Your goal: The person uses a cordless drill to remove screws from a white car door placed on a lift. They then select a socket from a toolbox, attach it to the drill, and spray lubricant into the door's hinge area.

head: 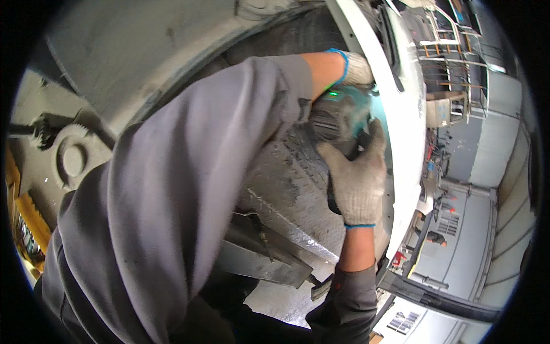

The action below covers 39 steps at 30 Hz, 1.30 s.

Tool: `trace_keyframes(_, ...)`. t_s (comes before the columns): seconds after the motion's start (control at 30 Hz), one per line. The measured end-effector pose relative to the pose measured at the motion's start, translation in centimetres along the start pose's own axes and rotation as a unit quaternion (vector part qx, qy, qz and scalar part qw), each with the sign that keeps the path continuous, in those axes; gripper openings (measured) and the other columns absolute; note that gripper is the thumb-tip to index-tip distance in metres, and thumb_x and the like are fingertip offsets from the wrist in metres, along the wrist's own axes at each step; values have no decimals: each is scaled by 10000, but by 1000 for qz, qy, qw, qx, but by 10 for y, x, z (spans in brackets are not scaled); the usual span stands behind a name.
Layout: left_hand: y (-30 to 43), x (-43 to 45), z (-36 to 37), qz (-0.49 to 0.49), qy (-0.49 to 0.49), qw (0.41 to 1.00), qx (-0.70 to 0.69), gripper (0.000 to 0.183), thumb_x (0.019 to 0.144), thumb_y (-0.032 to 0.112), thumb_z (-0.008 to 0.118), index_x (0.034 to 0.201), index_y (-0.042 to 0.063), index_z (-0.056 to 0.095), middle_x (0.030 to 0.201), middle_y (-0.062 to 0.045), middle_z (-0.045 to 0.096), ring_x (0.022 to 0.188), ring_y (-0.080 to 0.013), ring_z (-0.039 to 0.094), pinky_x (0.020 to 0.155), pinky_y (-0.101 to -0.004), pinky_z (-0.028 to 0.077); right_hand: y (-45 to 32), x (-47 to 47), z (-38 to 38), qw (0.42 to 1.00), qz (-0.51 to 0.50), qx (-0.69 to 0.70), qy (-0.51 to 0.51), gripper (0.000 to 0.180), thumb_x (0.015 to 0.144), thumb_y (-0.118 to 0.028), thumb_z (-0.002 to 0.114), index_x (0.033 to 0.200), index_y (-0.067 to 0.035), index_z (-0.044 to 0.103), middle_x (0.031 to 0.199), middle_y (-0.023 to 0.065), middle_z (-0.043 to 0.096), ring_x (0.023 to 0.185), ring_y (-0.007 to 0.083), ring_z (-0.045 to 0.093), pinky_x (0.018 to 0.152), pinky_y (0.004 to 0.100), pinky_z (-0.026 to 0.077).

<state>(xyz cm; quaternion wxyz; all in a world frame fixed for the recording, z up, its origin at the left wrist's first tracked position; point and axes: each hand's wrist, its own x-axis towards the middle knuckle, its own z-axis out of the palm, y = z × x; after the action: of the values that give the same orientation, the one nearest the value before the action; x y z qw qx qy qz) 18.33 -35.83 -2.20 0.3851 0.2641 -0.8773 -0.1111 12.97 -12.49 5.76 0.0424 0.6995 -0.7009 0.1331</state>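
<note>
A teal and black cordless power tool (337, 112), with a small green light on it, is close behind the curved edge of a white vehicle body panel (399, 129). My left hand (357, 69), in a pale knit glove with a blue cuff, is just above the tool and against the panel edge. The panel hides its fingers, so its grip is unclear. From below, my gloved right hand (360, 185) has its thumb and fingers around the tool's dark lower end. Bright light falls on the panel's inner side beside the tool.
Textured grey metal (288, 189) lies behind my hands, above a box-like metal beam (266, 262). A round toothed part (71, 157) is at left, near a yellow frame (32, 219). Across the workshop are a rack of vehicle doors (451, 81) and a person (436, 238).
</note>
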Motion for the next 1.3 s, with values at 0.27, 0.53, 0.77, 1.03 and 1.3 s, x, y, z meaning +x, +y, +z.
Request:
trace_keyframes(0.27,6,-4,15,3,-21,996,87,204,857,119,682,1037,27,711,942,-136,731,874,-293,718,800,-366,576,1,-10,-3,1000,7,-5,-27,1017,686,-311,903,1485,34,376,1297,289,621,1180,377,641,978,423,529)
trace_keyframes(0.53,20,-50,17,-278,78,706,-646,301,993,228,537,920,-27,680,770,-73,649,605,-97,503,588,-264,448,-8,-38,7,999,-42,28,1,894,664,-224,922,1411,14,493,1320,224,614,1191,355,633,995,396,525)
trace_keyframes(0.77,-31,-55,-22,-241,-29,835,-493,254,933,250,619,1040,59,748,937,-57,719,862,-146,653,761,-329,528,-57,-6,15,996,-82,-30,5,733,746,-304,852,1352,-3,570,1209,217,659,1123,376,657,937,423,538)
trace_keyframes(1.03,-48,-115,-10,-13,191,600,-777,375,961,195,692,1305,56,633,1181,-97,675,1083,-192,660,997,-317,522,-83,23,30,992,-95,-78,25,695,746,-313,857,1326,-37,590,1199,188,670,1084,348,677,928,439,544)
trace_keyframes(1.3,-80,-85,29,106,249,711,-649,468,911,149,752,1334,13,602,1273,-135,640,1175,-212,634,1045,-364,505,-75,39,37,995,-76,-65,15,669,751,-311,854,1298,-4,621,1247,200,678,1157,355,658,976,412,519)
